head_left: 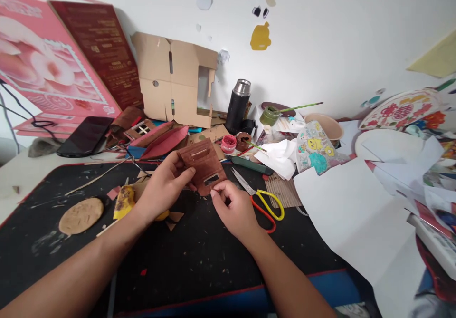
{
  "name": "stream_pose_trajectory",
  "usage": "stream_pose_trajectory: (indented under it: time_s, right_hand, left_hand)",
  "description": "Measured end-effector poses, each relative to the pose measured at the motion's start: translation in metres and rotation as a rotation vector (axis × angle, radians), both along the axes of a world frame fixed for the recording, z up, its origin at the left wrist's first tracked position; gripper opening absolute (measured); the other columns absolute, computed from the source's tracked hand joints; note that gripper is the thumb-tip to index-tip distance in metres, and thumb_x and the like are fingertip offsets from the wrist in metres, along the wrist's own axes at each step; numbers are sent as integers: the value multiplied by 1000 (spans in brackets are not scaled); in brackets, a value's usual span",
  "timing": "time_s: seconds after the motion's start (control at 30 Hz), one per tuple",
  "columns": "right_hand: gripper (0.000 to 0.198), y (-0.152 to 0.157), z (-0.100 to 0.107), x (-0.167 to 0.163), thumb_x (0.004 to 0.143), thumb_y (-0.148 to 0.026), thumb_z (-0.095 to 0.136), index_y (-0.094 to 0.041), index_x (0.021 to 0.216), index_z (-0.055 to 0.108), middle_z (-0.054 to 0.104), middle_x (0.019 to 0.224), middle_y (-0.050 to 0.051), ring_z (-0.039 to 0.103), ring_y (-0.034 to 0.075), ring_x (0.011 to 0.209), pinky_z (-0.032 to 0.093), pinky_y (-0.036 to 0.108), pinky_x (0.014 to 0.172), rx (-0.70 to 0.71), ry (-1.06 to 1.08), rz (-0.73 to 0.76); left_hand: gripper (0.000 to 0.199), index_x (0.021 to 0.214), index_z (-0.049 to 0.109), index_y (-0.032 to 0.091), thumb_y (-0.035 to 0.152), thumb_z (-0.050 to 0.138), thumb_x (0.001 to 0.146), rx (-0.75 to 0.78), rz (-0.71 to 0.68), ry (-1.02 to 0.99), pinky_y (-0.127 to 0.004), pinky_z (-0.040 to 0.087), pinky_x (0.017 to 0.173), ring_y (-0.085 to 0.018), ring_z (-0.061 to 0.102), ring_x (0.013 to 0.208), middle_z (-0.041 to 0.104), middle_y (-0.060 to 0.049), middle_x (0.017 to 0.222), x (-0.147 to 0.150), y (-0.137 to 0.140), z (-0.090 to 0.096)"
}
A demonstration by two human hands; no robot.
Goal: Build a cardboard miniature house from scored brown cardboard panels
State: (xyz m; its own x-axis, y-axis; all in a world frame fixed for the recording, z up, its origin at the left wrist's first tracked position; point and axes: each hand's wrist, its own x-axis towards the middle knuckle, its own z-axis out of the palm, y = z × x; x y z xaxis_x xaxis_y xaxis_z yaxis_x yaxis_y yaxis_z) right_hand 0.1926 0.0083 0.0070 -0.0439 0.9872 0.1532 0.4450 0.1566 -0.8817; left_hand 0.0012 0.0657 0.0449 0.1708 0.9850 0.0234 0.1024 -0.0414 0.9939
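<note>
My left hand [166, 182] grips a brown painted cardboard piece [203, 166] by its left side, thumb on the front face. The piece is tilted up above the black mat and has a slot near its top and a small window opening near its bottom. At its lower edge, the fingertips of my right hand [233, 206] are pinched together beside the window. A tiny thin bit shows at those fingertips, too small to name. Scissors [246, 184] with yellow and red handles lie just right of my right hand, their blades slightly apart.
A clay-like disc [81, 216] and a yellow object [124, 203] lie left on the black mat [171, 265]. Behind are a cardboard sheet [185, 85], a black thermos [238, 109], paint pots [228, 143] and a phone [85, 136]. White paper [342, 204] covers the right side.
</note>
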Motion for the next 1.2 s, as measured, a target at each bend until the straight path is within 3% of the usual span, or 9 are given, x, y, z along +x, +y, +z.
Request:
stream_pose_trajectory:
  time_s: [0.27,0.67,0.97,1.2]
  right_hand:
    - [12,1,-2,1,97,-31,61,-24,90,67,55,60,-6,50,14,53,35,27,57,13,-64,-5]
    - [16,-3,4,-6,98,-35,61,-23,88,65,51,60,-6,48,13,55,36,26,55,1,113,17]
    - [16,-7,8,-20,97,-33,61,-23,85,65,53,62,-5,49,13,55,38,25,55,22,145,41]
    - [14,-8,8,-22,96,-31,62,-23,86,65,52,61,-6,48,13,54,36,26,55,16,137,49]
  left_hand:
    - [40,119,56,21,42,70,87,35,7,34,-37,65,68,-26,74,92,74,-10,120,5,-11,3]
    - [36,115,56,21,40,68,87,-35,-64,14,-36,65,62,-24,76,87,75,-10,121,8,-5,-15]
    - [24,113,58,23,34,61,92,97,-33,176,-41,61,89,-29,74,113,78,-8,117,11,-11,-20]
    - [18,106,56,24,36,58,92,152,-19,287,-42,57,91,-29,74,105,77,-6,103,12,-14,-16]
